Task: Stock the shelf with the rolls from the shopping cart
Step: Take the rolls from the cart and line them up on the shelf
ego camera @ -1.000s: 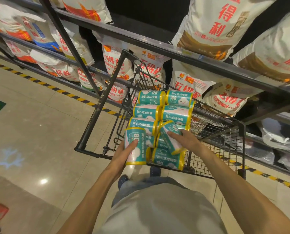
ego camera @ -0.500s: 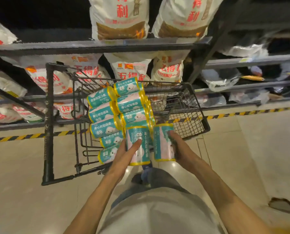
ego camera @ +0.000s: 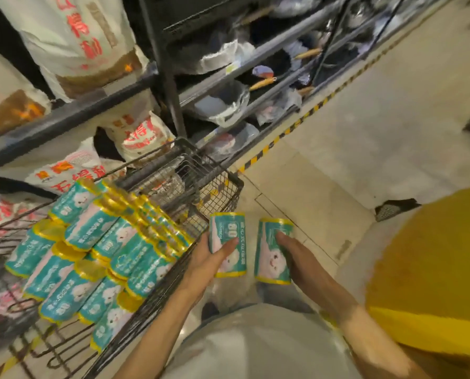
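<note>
Pale floor tiles [ego camera: 351,138] fill the right half of the frame, edged by a yellow-and-black hazard stripe [ego camera: 305,116] running along the foot of the dark metal shelf [ego camera: 64,119]. At upper left the shelf carries large white sacks with red lettering [ego camera: 72,36], and more of them lie on the level below. Further right, its levels hold clear plastic-wrapped goods, too blurred to name. At lower left stands the black wire shopping cart [ego camera: 209,184], with teal rolls with yellow ends [ego camera: 97,255] stacked in rows inside it, lying on their sides and touching one another. Just right of the cart's near edge, the left hand [ego camera: 209,258] grips one teal roll [ego camera: 228,244] upright, thumb across its front and fingers behind. Beside it, close but apart, the right hand [ego camera: 296,258] grips a second teal roll [ego camera: 272,253], also upright, fingers curled round its right side. Both rolls are held outside the cart, over the floor in front of the person's grey clothing [ego camera: 255,343]. A yellow sleeve [ego camera: 433,269] fills the lower right corner
</note>
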